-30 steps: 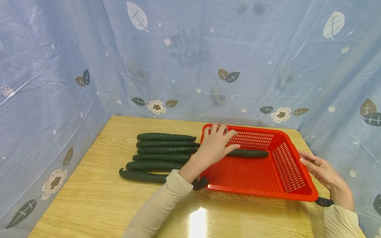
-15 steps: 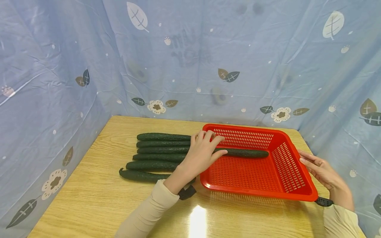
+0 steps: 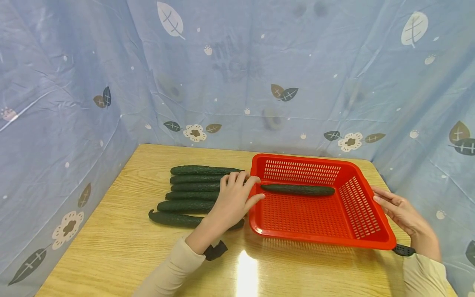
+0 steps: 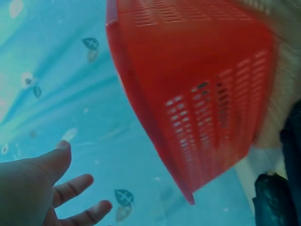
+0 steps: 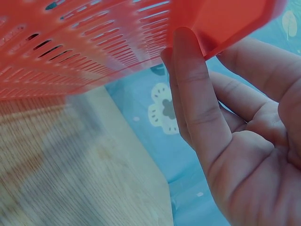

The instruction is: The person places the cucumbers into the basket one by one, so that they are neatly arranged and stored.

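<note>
My left hand point(image 3: 231, 200) hangs over the right ends of several cucumbers point(image 3: 198, 206) laid side by side on the table, partly hiding them. Its fingers are loosely bent and hold nothing; in the left wrist view, this hand point(image 4: 42, 188) is apart from the basket's outer wall. A red plastic basket point(image 3: 308, 237) stands to its right, with one cucumber point(image 3: 300, 189) lying lengthwise inside near the back wall. At the basket's right end, my right hand point(image 3: 404, 214) holds the rim; in the right wrist view, its fingers point(image 5: 195, 89) press up against the underside of the lip.
The wooden table point(image 3: 107, 239) carries everything and reaches back to a blue patterned curtain point(image 3: 230, 74), which also hangs along both sides. Black wrist straps show at the left wrist point(image 3: 215, 250) and the right wrist point(image 3: 403, 251).
My left hand has moved left out of the basket to above the row of cucumbers, leaving the cucumber inside in full view. The right hand has stayed at the rim.
</note>
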Demonstrator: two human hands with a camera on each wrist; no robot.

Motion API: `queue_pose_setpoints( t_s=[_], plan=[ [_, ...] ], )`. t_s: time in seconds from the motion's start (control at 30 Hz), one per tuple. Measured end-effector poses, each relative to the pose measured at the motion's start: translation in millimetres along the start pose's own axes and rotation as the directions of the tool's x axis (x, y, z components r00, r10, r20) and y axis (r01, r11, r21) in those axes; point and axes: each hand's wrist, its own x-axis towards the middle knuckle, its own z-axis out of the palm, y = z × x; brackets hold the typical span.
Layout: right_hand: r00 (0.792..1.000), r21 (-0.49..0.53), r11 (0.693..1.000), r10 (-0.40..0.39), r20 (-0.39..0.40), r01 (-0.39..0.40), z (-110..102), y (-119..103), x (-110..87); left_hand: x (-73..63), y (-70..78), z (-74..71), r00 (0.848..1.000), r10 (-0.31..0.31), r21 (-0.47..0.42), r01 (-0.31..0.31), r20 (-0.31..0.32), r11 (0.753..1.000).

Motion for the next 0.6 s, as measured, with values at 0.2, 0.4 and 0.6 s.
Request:
queue_pose_setpoints(
  t_s=[0.2, 0.4, 0.6],
  plan=[
    [1.000, 0.004, 1.000, 0.008, 0.001, -0.008, 1, -1, -0.1, -15.1, -11.3, 3.3, 1.000, -0.026, 0.027, 0.025, 0.009, 0.999],
    [1.000, 0.031, 1.000, -0.004, 0.011, 0.004, 1, 0, -0.1, -31.9, -23.7, 10.1, 0.996, -0.080, 0.028, 0.079, 0.045, 0.996],
    [1.000, 0.023, 1.000, 0.001, 0.005, -0.001, 1, 0, -0.3, -51.4, -37.5, 17.7, 0.990, -0.113, 0.063, 0.107, 0.090, 0.992]
  ],
)
